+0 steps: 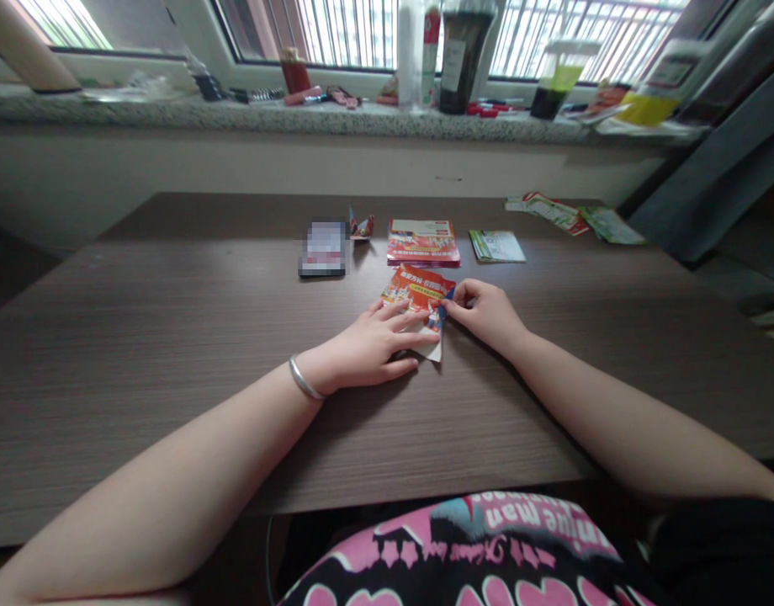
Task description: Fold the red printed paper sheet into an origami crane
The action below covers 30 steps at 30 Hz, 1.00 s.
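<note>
On the table in front of me lies a red and orange printed paper [418, 290], with part of its right edge turned over to show blue. My left hand [384, 341] rests flat across it, fingers spread, with a silver bangle on the wrist. At the right edge, my right hand [485, 311] pinches the blue folded part between thumb and fingers. Just beyond the paper sits a stack of similar red and orange printed papers [423, 244]. A small folded paper piece [363, 227] stands to the left of that stack.
A phone [324, 248] with a blurred screen lies left of the stack. To the right are a green and white packet pile [497, 247] and several loose wrappers [569, 217]. Behind the wooden table [172, 337], bottles and small items line the stone windowsill [235, 116].
</note>
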Motion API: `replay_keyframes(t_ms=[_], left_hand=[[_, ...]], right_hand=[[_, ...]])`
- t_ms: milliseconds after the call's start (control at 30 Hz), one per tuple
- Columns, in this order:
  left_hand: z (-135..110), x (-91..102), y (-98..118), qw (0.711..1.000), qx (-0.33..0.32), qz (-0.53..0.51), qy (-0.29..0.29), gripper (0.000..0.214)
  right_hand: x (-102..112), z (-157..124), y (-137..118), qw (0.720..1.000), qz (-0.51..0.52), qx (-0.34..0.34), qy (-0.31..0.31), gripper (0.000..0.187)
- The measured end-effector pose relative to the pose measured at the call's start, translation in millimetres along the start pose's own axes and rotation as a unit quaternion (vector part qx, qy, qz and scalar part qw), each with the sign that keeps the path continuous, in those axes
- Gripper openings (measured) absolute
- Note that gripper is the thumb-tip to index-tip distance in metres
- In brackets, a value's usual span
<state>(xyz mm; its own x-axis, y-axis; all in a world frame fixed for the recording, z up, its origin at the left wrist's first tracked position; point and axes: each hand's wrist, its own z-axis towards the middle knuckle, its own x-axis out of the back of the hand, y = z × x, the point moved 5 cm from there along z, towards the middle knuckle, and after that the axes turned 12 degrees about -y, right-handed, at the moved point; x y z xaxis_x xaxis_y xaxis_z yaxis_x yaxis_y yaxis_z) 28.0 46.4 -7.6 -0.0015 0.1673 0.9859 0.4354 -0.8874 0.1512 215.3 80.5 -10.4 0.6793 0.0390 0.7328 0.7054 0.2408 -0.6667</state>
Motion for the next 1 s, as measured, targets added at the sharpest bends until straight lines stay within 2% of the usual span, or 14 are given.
replay_keyframes(t_ms=[200, 400, 733, 1000], left_hand=[[-0.4, -1.1, 0.2, 1.0, 0.006, 0.014, -0.002, 0.047], [0.1, -2.1, -0.5, 1.0, 0.004, 0.016, -0.008, 0.044], [0.0, -6.2, -0.5, 0.999, 0.021, 0.03, -0.039, 0.047], [-0.1, -1.4, 1.0, 0.999, 0.038, -0.005, -0.008, 0.049]], right_hand=[[0.2, -2.5, 1.2, 0.998, 0.041, -0.003, -0.037, 0.023], [-2.3, -6.7, -5.3, 0.997, 0.026, 0.007, -0.07, 0.018], [-7.0, -3.4, -4.5, 0.997, 0.02, 0.01, -0.069, 0.017], [-11.4, -1.7, -2.8, 0.997, -0.016, 0.001, -0.075, 0.013]])
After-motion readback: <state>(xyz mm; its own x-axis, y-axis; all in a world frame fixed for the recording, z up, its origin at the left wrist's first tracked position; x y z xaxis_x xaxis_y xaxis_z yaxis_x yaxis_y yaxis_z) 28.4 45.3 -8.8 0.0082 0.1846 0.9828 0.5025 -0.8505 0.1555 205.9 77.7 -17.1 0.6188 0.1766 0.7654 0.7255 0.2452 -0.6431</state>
